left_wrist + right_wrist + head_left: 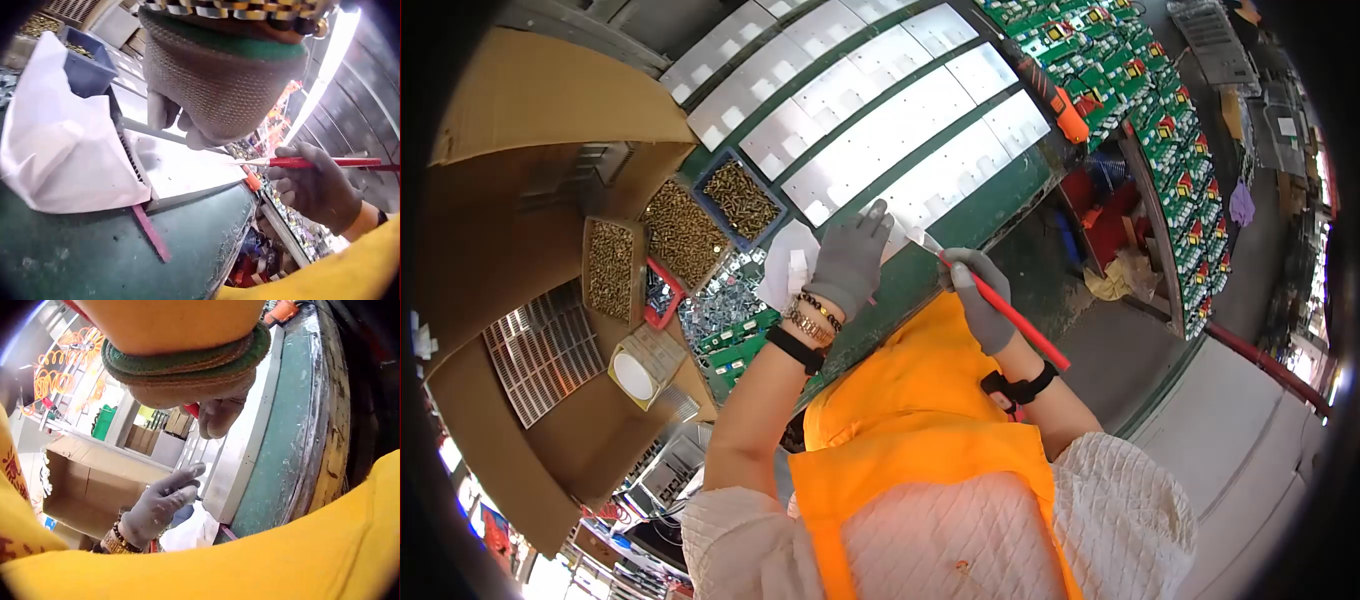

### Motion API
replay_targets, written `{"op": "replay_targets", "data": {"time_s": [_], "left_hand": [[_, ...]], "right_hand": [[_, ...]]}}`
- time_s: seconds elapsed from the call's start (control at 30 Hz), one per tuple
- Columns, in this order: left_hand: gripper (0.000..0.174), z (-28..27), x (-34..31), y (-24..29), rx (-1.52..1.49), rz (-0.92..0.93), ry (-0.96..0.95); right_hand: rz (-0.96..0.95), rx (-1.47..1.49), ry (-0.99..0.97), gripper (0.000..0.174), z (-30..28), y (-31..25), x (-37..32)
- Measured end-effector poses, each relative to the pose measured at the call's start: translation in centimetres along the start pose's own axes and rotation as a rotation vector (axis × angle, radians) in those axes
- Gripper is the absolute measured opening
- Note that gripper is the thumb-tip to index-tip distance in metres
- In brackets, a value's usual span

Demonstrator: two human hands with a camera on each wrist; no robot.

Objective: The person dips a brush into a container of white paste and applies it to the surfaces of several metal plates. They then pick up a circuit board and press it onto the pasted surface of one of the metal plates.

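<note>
My right hand [982, 300], in a grey glove, grips a slim red-handled paintbrush [1030, 335]. In the left wrist view the brush's metal ferrule [259, 162] and pale tip meet the top of a white metal panel [187, 172] at the bench edge. The gloved left hand [847, 262] rests at the left part of that row of panels, its fingers extended and lightly bent, pointing away from me. Beside it lies a crumpled white paper [53, 144], with a pinkish strip [151, 236] sticking out from below.
Rows of metal panels [890, 115] cover the green bench [1025, 190]. Left of them stand a blue bin of brass fasteners [740, 195], more fastener trays [612, 270] and a large cardboard box [530, 220]. An orange-handled tool [1068, 115] and green circuit boards [1170, 190] are at right.
</note>
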State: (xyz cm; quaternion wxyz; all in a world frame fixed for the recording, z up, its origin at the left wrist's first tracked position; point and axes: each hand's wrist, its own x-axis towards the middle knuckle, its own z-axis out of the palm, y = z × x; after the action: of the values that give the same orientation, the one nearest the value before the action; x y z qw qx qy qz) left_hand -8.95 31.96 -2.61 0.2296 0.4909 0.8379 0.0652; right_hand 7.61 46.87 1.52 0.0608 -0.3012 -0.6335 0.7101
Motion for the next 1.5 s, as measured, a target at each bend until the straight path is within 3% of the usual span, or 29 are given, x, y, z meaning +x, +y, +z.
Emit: {"op": "replay_targets", "data": {"time_s": [0.33,0.43,0.73,1.03,1.5], "left_hand": [[0.056,2.0,0.6,-1.5,0.046,0.127,0.23],[0.06,1.8,0.5,-1.3,0.069,0.081,0.127],[0.06,1.9,0.4,-0.9,0.06,0.068,0.157],[0.058,1.4,0.4,-0.8,0.077,0.065,0.127],[0.056,1.4,0.5,-0.5,0.115,0.063,0.139]], "right_hand": [[-0.084,-0.09,0.085,0.021,1.9,1.1,0.9],[-0.074,-0.157,0.051,0.028,1.4,1.5,1.0],[-0.034,-0.032,0.059,0.028,1.5,1.9,1.1],[-0.101,-0.135,0.104,0.02,1.6,1.8,1.3],[-0.073,-0.076,0.099,0.023,1.3,3.5,0.7]]}}
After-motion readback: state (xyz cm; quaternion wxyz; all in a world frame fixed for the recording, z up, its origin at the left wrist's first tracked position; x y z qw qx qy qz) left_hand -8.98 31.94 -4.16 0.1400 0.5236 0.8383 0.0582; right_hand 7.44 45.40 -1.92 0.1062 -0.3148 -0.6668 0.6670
